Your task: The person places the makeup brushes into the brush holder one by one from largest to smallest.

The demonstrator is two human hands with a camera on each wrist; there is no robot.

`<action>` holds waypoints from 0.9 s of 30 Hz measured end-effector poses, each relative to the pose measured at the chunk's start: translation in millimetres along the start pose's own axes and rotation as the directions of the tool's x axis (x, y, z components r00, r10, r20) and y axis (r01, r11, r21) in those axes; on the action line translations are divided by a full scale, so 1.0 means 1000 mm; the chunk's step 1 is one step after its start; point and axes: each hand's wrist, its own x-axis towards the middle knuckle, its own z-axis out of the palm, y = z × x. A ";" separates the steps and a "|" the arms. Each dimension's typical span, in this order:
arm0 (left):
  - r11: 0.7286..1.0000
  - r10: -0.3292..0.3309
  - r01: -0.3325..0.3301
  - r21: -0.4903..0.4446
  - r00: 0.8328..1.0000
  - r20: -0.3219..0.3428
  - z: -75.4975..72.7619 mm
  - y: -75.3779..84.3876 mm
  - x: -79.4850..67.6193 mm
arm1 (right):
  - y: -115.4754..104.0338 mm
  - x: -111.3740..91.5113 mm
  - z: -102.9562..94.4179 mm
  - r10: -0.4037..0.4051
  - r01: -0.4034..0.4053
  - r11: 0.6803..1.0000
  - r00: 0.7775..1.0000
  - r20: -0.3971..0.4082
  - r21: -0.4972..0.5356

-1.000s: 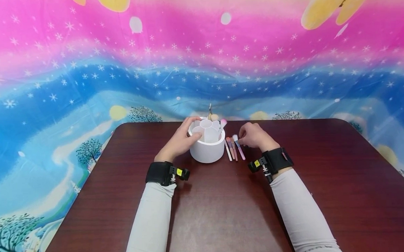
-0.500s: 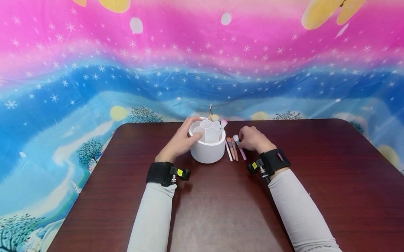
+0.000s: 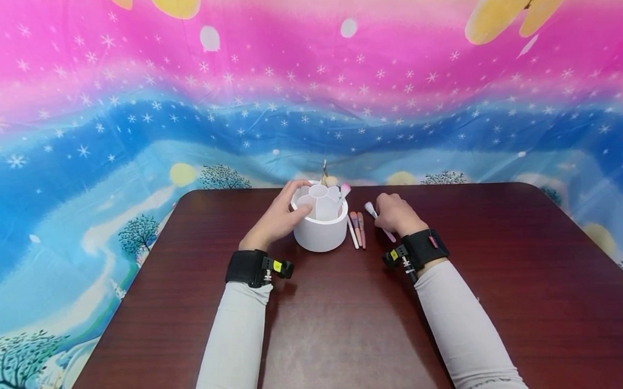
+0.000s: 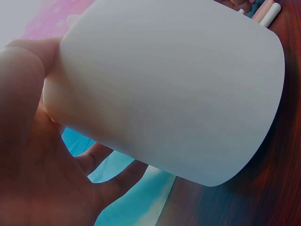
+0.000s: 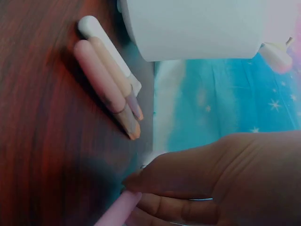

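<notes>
Your right hand (image 3: 397, 215) covers part of the pink brush (image 3: 371, 209), the pot (image 4: 174, 89) hides your left hand's (image 4: 56, 165) fingertips in the left wrist view, and your right sleeve's (image 3: 462, 321) lettering (image 3: 495, 380) is too small to read.

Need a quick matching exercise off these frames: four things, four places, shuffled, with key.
1. White holder
2. Brush with pink handle and white bristles
3. White-handled brush
4. Pink-tipped brush

A. Lying on the table, nearest the holder in a row of three
B. Sticking out of the holder
C. Standing on the table, left grip at its rim
D. Pinched in the right grip

Pairs: 1-C, 2-D, 3-A, 4-B
</notes>
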 end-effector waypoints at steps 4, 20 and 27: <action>1.000 0.001 -0.001 -0.004 1.000 0.003 0.001 -0.001 0.000 | -0.001 -0.004 -0.009 -0.013 0.014 1.000 0.996 -0.092 0.010; 1.000 0.014 -0.014 -0.018 1.000 0.005 -0.001 0.008 -0.004 | -0.032 -0.026 -0.046 -0.137 0.240 0.952 0.890 -0.434 0.192; 1.000 0.011 -0.011 0.001 1.000 -0.009 0.001 0.000 0.000 | -0.043 -0.031 -0.053 -0.170 0.377 0.880 0.819 -0.548 0.290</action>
